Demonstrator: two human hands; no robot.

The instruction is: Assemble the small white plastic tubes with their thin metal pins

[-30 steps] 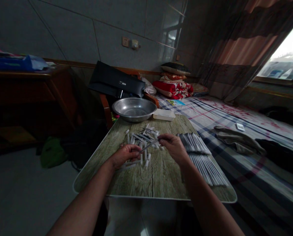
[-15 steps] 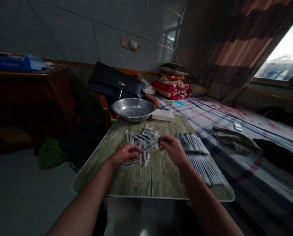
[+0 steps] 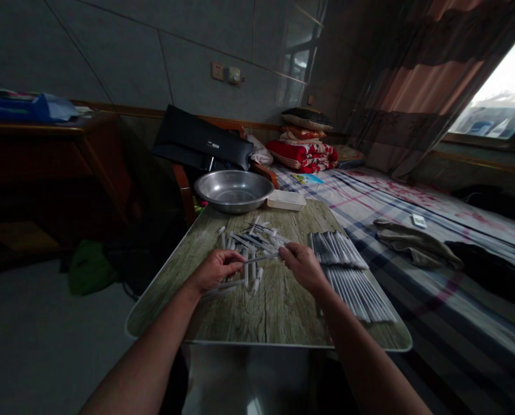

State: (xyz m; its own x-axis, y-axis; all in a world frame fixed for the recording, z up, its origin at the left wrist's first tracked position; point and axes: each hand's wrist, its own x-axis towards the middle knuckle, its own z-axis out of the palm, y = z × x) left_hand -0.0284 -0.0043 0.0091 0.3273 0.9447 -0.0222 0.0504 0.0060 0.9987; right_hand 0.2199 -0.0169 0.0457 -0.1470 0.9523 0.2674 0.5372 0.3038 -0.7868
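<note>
A thin, pale pen-like stick (image 3: 262, 259) spans the space between my hands, held nearly level above the table. My left hand (image 3: 216, 270) pinches its left end between thumb and fingers. At the other end, my right hand (image 3: 304, 265) has its fingers closed on the stick's tip; exactly what lies within them is hidden. Below and behind the stick lies a loose heap of short white tubes and cap-like pieces (image 3: 254, 274), with some thin dark rods (image 3: 257, 226) among them. Two rows of similar long pale sticks (image 3: 356, 293) lie side by side to the right of my right hand.
The small wood-grain table (image 3: 283, 320) carries a wide steel basin (image 3: 235, 193) and a shallow white tray (image 3: 286, 200) at its far edge. Behind stands a chair with a black monitor-like panel (image 3: 205, 141). A bed with a checked sheet (image 3: 352, 196) adjoins the right side.
The stick has turned from a slant to nearly level. My right hand has dropped slightly, and my left hand has risen a little. Both keep their hold.
</note>
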